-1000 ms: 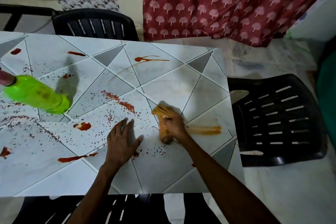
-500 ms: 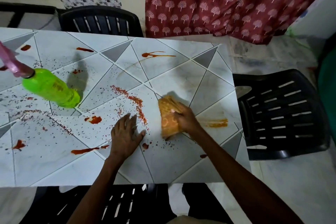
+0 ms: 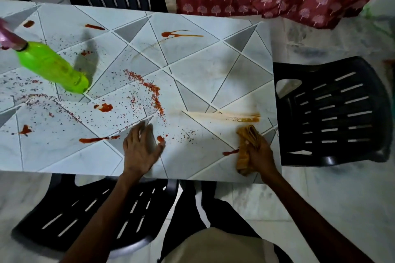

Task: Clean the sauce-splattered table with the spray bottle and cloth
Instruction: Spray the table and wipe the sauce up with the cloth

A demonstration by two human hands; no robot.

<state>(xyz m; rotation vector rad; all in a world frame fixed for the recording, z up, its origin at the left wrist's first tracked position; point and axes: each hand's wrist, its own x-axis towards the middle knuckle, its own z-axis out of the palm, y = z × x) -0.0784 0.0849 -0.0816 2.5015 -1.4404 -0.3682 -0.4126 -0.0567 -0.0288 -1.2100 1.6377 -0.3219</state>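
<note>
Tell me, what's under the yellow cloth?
The table, near its right edge. A red sauce streak reaches the cloth's left side; whether it continues underneath is hidden.

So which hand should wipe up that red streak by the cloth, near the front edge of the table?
The right hand. It grips the cloth, and the red streak lies right beside the cloth. The left hand rests open on the table, farther away, and holds nothing.

Glossy marble-look table [image 3: 213,66], woven cloth [image 3: 245,145]
</note>
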